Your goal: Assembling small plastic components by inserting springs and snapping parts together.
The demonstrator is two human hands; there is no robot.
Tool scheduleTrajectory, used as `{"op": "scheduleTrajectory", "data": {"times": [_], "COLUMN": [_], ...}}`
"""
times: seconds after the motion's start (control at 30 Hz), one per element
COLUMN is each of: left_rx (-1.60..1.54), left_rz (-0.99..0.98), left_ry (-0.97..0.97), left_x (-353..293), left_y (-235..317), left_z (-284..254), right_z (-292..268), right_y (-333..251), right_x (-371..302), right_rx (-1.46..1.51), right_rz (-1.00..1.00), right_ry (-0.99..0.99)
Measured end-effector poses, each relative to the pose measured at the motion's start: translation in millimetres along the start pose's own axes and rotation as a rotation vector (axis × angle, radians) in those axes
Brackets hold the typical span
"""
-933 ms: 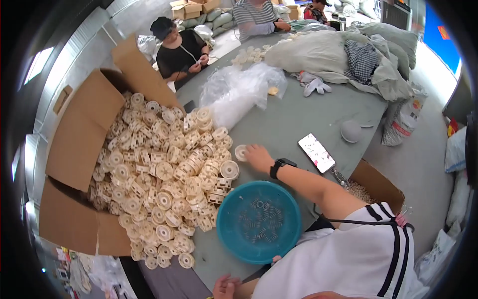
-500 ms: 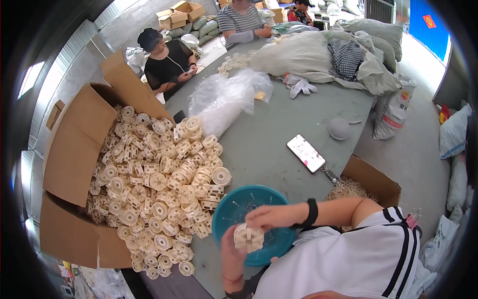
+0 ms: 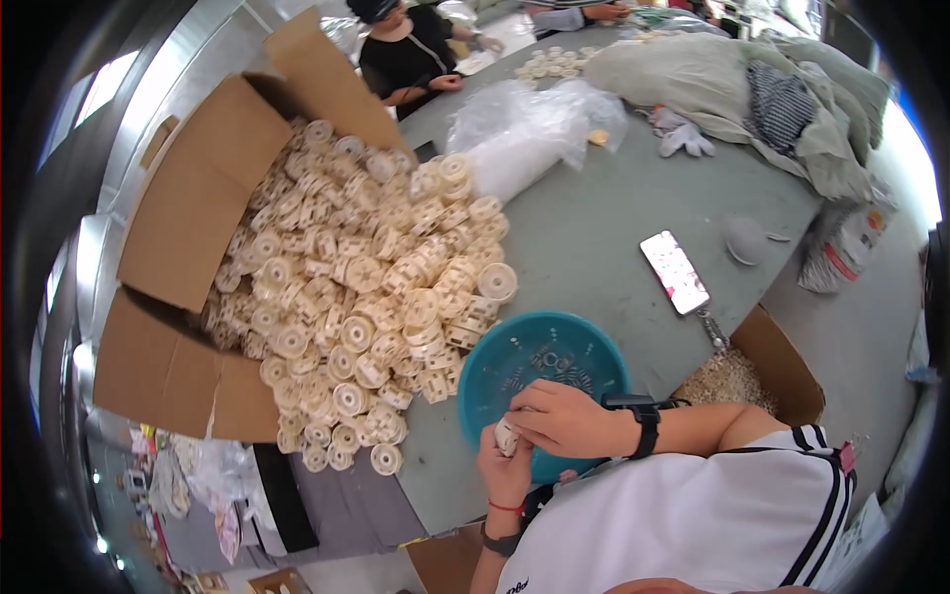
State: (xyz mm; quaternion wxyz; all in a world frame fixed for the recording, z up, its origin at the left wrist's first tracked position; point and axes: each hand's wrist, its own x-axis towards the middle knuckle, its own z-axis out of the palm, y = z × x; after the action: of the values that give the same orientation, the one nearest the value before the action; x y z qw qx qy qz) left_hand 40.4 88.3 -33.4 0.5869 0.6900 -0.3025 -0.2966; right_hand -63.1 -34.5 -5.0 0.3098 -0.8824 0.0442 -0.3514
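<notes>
Above the near side of a teal plastic basin [image 3: 606, 348], a cream round plastic part [image 3: 506, 437] is gripped by my left hand [image 3: 506, 476], its fingers wrapped around it. From the right my right hand [image 3: 566, 418] reaches over, its fingers pinched against the top of that part; whether they also hold something small is hidden. Several small metal pieces [image 3: 556, 364], thin and shiny, lie on the basin's floor. To the left spreads a large heap of similar cream slotted plastic wheels [image 3: 361, 267], spilling out of a cardboard box [image 3: 198, 203] tipped on its side.
A phone [image 3: 675, 272] with a beaded strap and a grey cup-shaped mask [image 3: 744, 241] lie on the table [image 3: 584, 247]. A carton of small beige bits [image 3: 727, 384] stands by my right elbow. Plastic film [image 3: 524, 134], gloves and sacks lie farther back; a co-worker [image 3: 408, 49] sits across.
My view has shifted, so the table scene sits farther right and higher. The part in my left hand has turned from face-on to edge-on, and my right fingers now cover more of it.
</notes>
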Motion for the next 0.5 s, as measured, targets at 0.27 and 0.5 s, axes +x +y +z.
{"op": "scheduleTrajectory", "data": {"times": [0.27, 0.5], "left_rx": [0.136, 0.248], "left_rz": [0.107, 0.161], "left_ry": [-0.014, 0.016], "left_x": [5.8, 8.8], "left_y": [2.7, 2.2], "left_z": [-2.8, 0.8], "right_z": [3.9, 1.9], "right_y": [-1.5, 2.0], "right_x": [0.0, -2.5], "right_rx": [-0.003, 0.02], "right_rz": [0.056, 0.033], "right_ry": [0.025, 0.019]}}
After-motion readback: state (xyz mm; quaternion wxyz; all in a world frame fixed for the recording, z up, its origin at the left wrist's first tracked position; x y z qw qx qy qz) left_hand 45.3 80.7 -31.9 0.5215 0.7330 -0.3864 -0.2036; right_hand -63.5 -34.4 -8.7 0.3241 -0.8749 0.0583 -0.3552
